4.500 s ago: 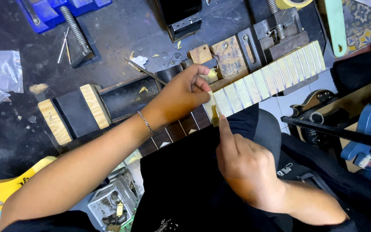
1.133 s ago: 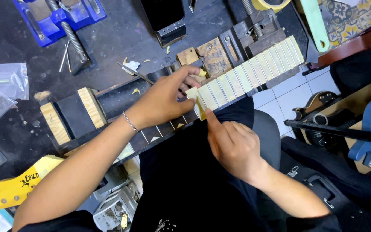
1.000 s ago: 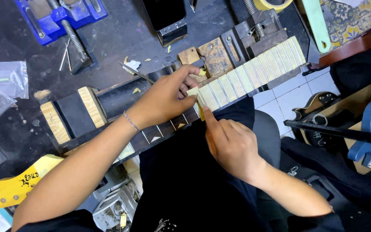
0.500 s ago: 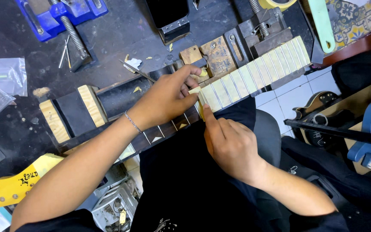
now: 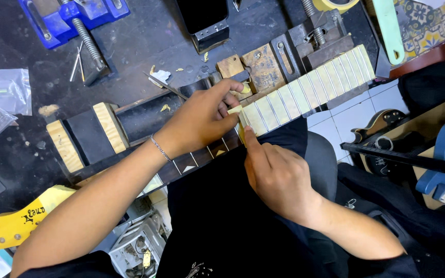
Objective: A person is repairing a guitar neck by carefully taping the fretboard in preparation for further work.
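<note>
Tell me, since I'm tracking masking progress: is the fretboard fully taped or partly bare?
Partly bare: pale tape covers the fretboard right of the hands; the dark part left shows inlays.

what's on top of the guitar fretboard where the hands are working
Pale masking tape strips cover the fretboard between frets toward the body end. The left hand rests on it, the right hand presses a strip's edge. The wood beneath the tape and left hand is hidden.

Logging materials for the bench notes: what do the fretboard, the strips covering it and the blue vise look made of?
Fretboard: dark wood likely, smooth, with pale inlays. Strips: cream masking tape by the look, matte, and the left hand pinches a lifted end beside the right hand. Blue vise: painted metal with a bare steel screw.
</note>
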